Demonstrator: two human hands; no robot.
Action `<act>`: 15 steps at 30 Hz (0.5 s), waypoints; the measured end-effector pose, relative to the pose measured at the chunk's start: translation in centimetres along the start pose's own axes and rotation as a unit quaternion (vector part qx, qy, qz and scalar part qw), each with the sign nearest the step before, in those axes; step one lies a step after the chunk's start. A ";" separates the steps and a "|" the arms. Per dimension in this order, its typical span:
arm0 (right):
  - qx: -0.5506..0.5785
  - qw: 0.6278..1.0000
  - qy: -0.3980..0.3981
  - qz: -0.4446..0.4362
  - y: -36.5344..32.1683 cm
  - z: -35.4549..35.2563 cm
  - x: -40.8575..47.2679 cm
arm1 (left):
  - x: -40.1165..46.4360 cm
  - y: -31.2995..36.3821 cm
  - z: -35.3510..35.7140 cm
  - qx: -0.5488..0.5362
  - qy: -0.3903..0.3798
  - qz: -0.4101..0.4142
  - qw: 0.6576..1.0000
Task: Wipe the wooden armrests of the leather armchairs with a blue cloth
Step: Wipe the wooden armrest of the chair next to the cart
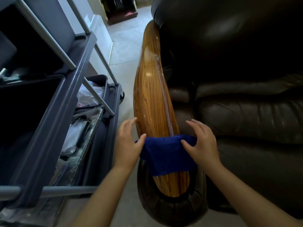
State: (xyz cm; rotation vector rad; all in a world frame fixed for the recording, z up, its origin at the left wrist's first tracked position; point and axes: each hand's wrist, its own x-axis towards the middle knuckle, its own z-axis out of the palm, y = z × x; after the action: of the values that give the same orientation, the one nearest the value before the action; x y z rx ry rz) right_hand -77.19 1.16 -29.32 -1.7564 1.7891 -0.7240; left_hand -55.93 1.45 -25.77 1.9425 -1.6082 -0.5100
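Note:
A long glossy wooden armrest runs away from me along the left side of a dark brown leather armchair. A blue cloth lies draped across the near part of the armrest. My left hand pinches the cloth's left edge, fingers spread beside the wood. My right hand holds the cloth's right end against the armrest's inner side. A pale wet streak runs down the wood ahead of the cloth.
A grey housekeeping cart with metal posts and dark bins stands close on the left, holding plastic-wrapped items. A narrow strip of pale tiled floor separates cart and chair. A small wooden stand is at the far end.

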 end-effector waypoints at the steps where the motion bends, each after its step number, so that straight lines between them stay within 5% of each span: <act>1: -0.032 0.998 0.050 -0.004 -0.2 0.5 -0.8 | -1.0 0.3 0.6 0.038 0.063 0.024 0.997; 3: -0.057 0.995 0.086 -0.013 -0.6 1.9 -2.3 | -2.9 1.1 2.7 0.094 0.080 0.073 0.990; 6: -0.091 0.994 0.052 -0.025 -0.8 4.5 -3.0 | -4.2 0.9 6.7 0.163 0.003 0.121 0.979; 15: -0.120 0.990 0.074 -0.011 -1.7 6.8 1.8 | -0.2 0.0 9.3 0.161 0.037 0.056 0.985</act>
State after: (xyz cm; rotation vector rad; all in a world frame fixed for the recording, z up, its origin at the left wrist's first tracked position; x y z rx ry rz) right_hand -71.28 -0.79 -32.97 -1.9236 2.0301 -0.6866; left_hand -61.69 -0.04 -32.97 2.0555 -1.8287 -0.1352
